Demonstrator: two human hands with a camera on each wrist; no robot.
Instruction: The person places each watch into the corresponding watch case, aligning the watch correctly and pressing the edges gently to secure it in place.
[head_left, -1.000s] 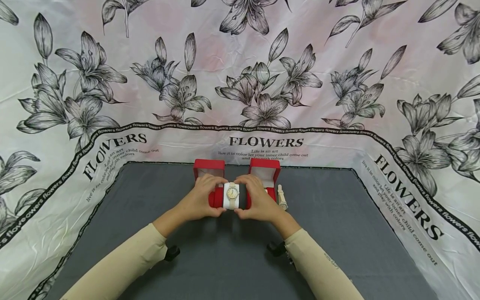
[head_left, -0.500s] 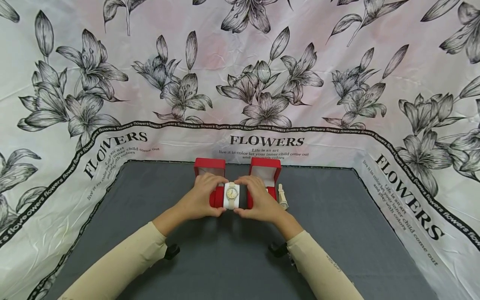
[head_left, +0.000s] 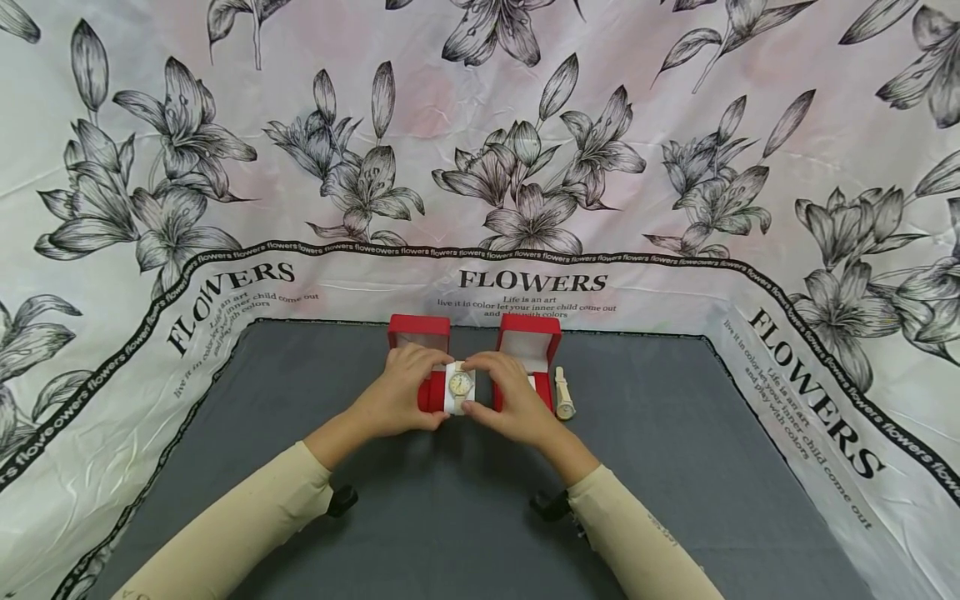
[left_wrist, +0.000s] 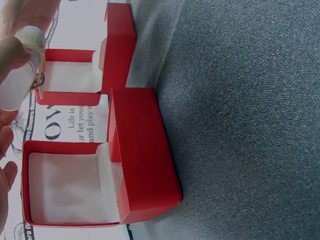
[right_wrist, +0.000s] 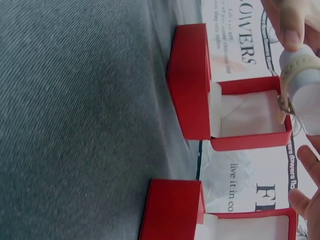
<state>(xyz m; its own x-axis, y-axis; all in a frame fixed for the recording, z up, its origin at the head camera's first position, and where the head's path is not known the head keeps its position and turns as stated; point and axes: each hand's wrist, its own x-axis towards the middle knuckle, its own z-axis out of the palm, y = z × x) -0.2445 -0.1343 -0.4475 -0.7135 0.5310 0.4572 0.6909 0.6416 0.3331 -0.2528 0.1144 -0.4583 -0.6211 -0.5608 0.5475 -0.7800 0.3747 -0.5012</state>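
Between my two hands, in the head view, is a wristwatch (head_left: 461, 384) with a round pale dial and cream strap, wrapped round a white watch pillow (head_left: 450, 402). My left hand (head_left: 400, 393) grips the pillow's left side, thumb below and fingers above. From the other side my right hand (head_left: 517, 402) pinches it, fingertips at the top and thumb at the bottom. The strap's buckle (right_wrist: 284, 104) hangs at the underside in the right wrist view. Behind the hands stand a left red box (head_left: 420, 323) and a right red box (head_left: 531, 323), both with raised lids.
A second cream-strapped watch (head_left: 564, 395) lies right of the right box. Dark grey cloth (head_left: 450, 517) covers the table, and a flower-printed sheet (head_left: 525, 287) hangs behind it. Black wrist mounts (head_left: 342, 501) show below the sleeves.
The watch and pillow have shifted slightly left and up. My right hand has moved a little left, its thumb and fingertips now further over the pillow; the left hand barely moved.
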